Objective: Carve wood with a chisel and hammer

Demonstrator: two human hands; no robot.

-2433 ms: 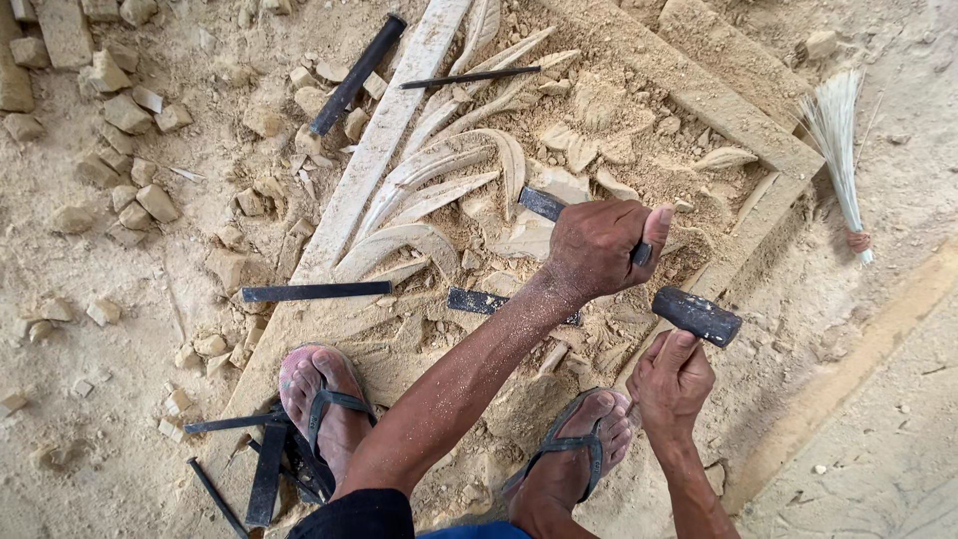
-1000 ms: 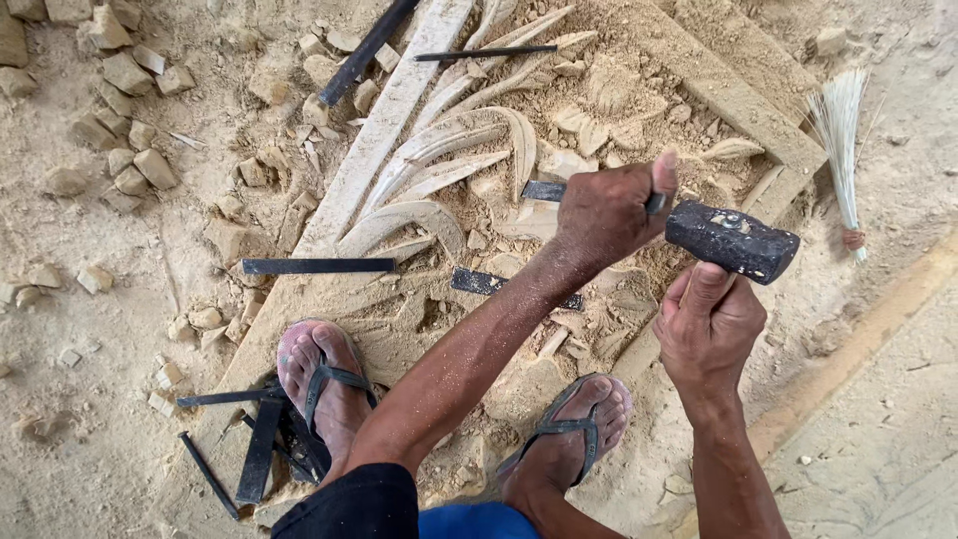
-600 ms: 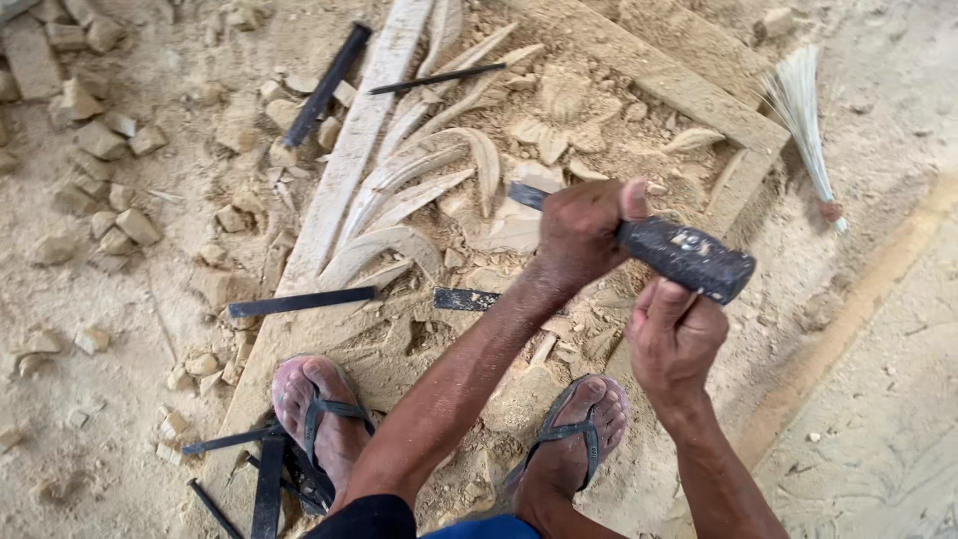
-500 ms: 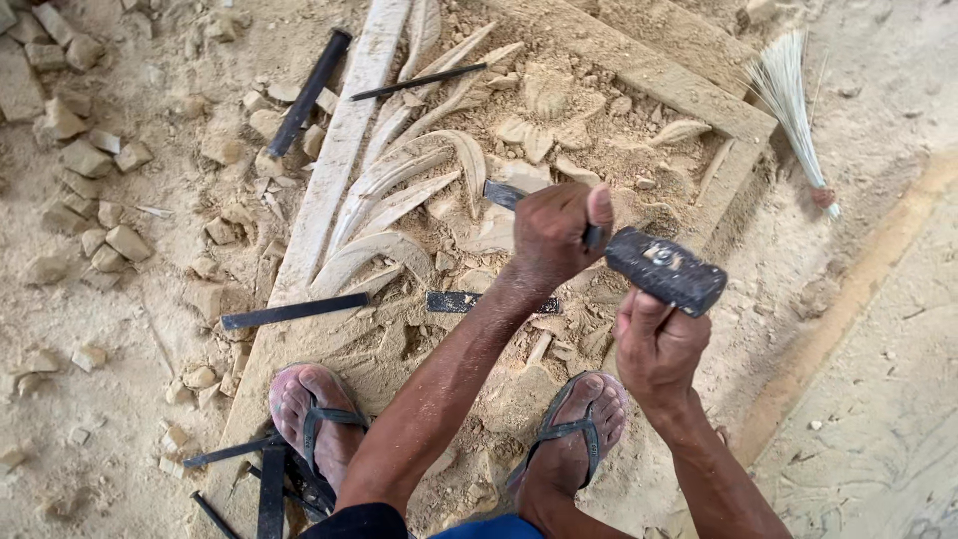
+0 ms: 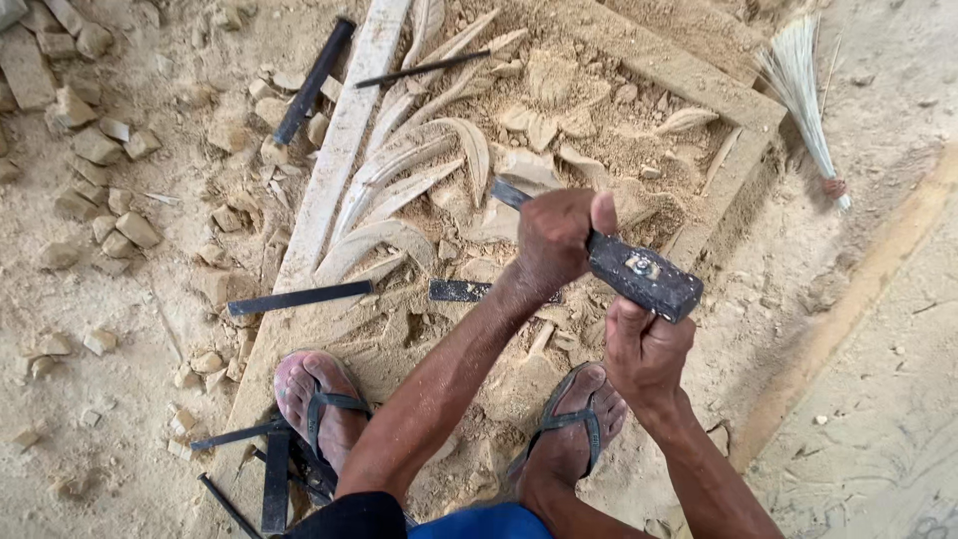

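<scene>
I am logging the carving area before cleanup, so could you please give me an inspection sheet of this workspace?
Surface: carved stone slab on the ground, with leaf and flower relief, covered in dust.
Job's things: chisel in the left hand, tip on the relief; hammer in the right hand, its head at the chisel's end.
Clutter: spare chisels on the slab and by the left foot; stone chips at left.
Hands: both closed on tools.
Cables: nothing seen.
Surroundings: small broom at upper right; sandalled feet on the slab.
</scene>
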